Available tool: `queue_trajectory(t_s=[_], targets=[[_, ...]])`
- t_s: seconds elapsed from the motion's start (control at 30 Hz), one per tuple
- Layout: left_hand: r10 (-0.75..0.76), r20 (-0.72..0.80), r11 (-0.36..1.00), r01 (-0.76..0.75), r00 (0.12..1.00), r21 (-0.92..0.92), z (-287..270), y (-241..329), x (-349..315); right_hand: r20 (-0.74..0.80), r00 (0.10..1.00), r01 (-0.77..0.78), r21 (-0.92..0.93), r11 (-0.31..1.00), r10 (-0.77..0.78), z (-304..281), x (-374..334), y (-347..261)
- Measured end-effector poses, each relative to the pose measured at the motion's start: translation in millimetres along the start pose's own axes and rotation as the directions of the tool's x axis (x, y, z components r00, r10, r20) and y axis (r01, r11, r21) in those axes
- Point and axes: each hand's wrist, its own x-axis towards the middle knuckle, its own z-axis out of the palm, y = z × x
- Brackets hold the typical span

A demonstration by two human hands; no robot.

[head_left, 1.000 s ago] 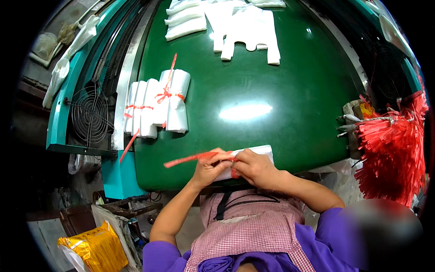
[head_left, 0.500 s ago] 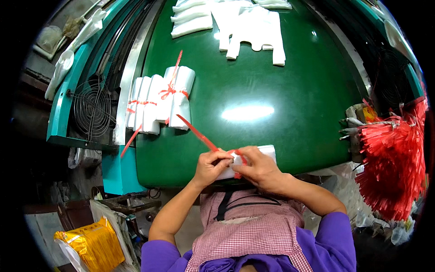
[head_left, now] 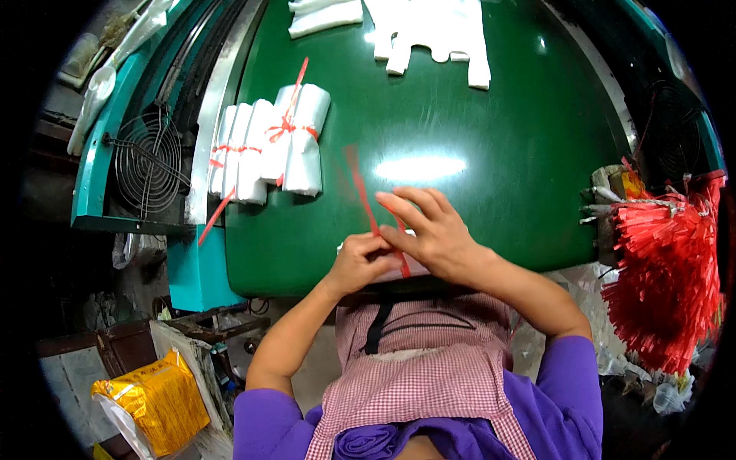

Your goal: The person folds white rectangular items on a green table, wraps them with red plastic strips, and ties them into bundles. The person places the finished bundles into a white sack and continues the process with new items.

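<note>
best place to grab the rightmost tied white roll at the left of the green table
Likely grip the white roll across its near half, below the red band, coming from its right: that long side is exposed, while neighbouring rolls crowd its left.

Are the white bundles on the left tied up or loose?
Tied up: red ribbon runs across the bundles, and a knot shows toward their right end.
</note>
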Motion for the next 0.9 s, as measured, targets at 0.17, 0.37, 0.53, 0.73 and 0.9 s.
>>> queue_trajectory(t_s=[0.17, 0.37, 0.53, 0.73, 0.9], targets=[[-0.175, -0.089, 0.973, 0.158, 0.981, -0.167, 4, 1, -1, -0.028, 0.997, -0.067, 0.081, 0.994, 0.070, 2, 16, 3], [-0.370, 0.017, 0.785, 0.322, 0.929, -0.529, -3, -10, 4, 0.375, 0.870, 0.297, 0.123, 0.947, -0.321, -17, -17, -17], [-0.246, -0.087, 0.800, 0.152, 0.965, -0.580, 6, -10, 4, 0.485, 0.864, 0.105, 0.093, 0.990, -0.137, -10, -11, -19], [-0.010, -0.169, 0.979, -0.025, 0.986, -0.204, 11, -1, -4, 0.777, 0.588, -0.658, 0.621, -0.426, 0.224, -2, -12, 11], [0.523, 0.021, 0.786, -0.491, 0.852, 0.375, 27, 3, -14, 0.561, 0.732, -0.667, 0.707, 0.236, 0.387, 18, -27, -7]])
